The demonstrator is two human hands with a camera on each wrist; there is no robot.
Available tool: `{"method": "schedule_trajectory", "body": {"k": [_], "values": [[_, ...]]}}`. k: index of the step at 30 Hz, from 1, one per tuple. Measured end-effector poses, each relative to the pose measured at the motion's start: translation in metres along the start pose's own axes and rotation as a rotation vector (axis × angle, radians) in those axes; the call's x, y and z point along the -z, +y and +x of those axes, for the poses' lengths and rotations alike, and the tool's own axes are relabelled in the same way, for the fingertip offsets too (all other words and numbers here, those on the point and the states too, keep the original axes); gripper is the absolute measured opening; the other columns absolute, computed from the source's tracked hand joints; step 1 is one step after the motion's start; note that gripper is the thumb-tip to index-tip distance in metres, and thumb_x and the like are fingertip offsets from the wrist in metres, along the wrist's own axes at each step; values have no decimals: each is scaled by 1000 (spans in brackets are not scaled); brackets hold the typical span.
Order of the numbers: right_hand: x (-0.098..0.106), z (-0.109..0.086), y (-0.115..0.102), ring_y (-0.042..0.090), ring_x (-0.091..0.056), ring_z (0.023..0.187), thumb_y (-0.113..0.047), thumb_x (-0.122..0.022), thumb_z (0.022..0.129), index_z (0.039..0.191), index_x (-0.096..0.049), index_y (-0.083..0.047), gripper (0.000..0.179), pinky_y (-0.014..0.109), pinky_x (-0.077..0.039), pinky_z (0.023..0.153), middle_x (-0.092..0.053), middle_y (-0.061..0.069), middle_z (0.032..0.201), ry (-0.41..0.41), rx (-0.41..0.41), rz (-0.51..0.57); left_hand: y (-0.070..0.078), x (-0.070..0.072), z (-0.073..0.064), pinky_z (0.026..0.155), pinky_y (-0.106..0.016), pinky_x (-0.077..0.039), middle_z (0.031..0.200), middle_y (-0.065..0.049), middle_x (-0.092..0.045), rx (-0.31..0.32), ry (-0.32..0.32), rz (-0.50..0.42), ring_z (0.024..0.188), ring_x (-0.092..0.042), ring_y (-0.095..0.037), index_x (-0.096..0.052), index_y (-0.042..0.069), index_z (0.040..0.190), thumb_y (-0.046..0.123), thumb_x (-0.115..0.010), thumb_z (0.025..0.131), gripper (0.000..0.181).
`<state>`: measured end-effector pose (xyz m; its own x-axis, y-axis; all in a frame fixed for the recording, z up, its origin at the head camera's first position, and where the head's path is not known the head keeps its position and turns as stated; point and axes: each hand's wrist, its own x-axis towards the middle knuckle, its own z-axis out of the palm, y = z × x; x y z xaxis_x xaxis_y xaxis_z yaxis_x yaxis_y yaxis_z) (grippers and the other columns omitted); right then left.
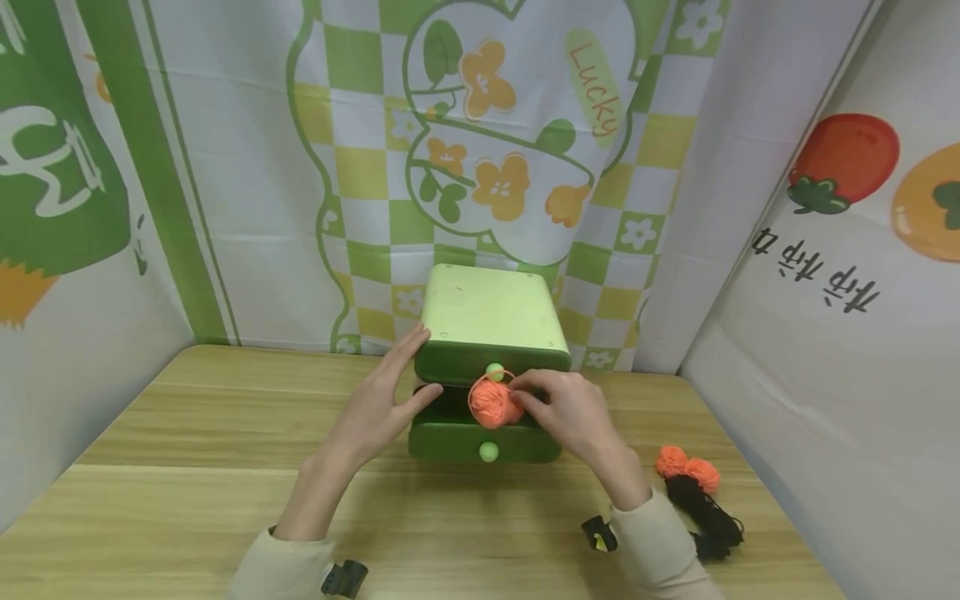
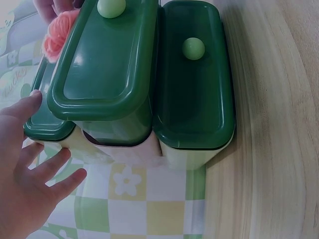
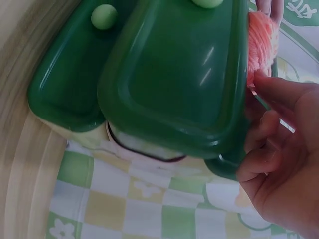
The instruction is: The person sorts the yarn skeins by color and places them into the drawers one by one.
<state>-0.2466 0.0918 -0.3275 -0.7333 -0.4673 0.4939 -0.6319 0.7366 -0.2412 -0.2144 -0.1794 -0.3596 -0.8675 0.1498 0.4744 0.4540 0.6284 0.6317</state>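
Note:
A ball of orange yarn (image 1: 492, 403) is at the opening of a pulled-out green drawer (image 1: 480, 442), in front of the closed top drawer. My right hand (image 1: 573, 412) pinches the ball's right side between thumb and fingers; a loose strand loops up by the top knob. In the right wrist view the drawer front partly hides the yarn (image 3: 261, 47). My left hand (image 1: 381, 408), its fingers extended, is at the left side of the light green cabinet (image 1: 491, 308). In the left wrist view, a lower drawer (image 2: 194, 94) is closed beside the pulled-out one.
Two small orange yarn balls (image 1: 686, 468) and a bundle of black cord (image 1: 708, 517) lie on the wooden table (image 1: 225, 450) at the right. Behind the cabinet hangs a patterned curtain (image 1: 367, 167); printed cloth walls flank both sides.

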Motion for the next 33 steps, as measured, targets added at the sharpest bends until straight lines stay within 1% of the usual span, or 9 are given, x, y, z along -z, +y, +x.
{"method": "schedule_trajectory", "body": {"k": [5,11,16,18,25,29,33], "values": [[-5,2,-7,12,-71,81,-31,-74,90,97,-77,-30,7,39,-55,66,-76,-11,95,2,-25,12,0,1,0,115,-62,-31,167,5,-18,5,3,-1,151,-25,-29,-20,34,159,48,-60,97,75],[-9,4,-16,11,-70,79,-33,-73,91,97,-77,-31,7,39,-55,67,-76,-11,96,-14,-38,15,1,1,0,115,-63,-31,167,5,-17,15,-4,-1,151,-25,-31,-20,34,159,44,-61,97,75],[-14,4,-17,6,-62,68,-32,-72,92,98,-77,-30,8,31,-49,59,-76,-10,95,-28,-35,12,2,1,0,115,-63,-31,167,5,-17,19,-9,0,151,-25,-31,-19,34,159,43,-61,97,75],[-16,3,-17,5,-60,66,-32,-72,91,98,-77,-30,9,29,-47,57,-76,-10,95,-26,-36,13,2,1,-1,115,-63,-31,167,5,-17,19,-11,-2,151,-25,-31,-19,34,159,43,-61,98,75],[-16,2,-16,7,-67,74,-32,-74,90,97,-78,-29,9,33,-53,61,-76,-11,95,-12,-27,28,3,2,-1,115,-63,-31,167,5,-16,23,-18,-10,152,-24,-31,-19,33,159,47,-59,98,75],[-16,1,-16,8,-69,78,-32,-74,90,97,-78,-29,8,35,-54,64,-76,-11,95,-14,-24,29,3,2,-1,114,-63,-32,167,5,-16,29,-17,-12,151,-24,-31,-20,34,159,46,-60,97,75],[-15,-1,-14,10,-71,85,-31,-74,90,97,-78,-29,9,39,-56,70,-76,-12,97,-15,-27,33,2,1,-1,114,-63,-32,167,5,-16,30,-19,-12,151,-25,-31,-19,35,159,47,-60,97,75]]}}
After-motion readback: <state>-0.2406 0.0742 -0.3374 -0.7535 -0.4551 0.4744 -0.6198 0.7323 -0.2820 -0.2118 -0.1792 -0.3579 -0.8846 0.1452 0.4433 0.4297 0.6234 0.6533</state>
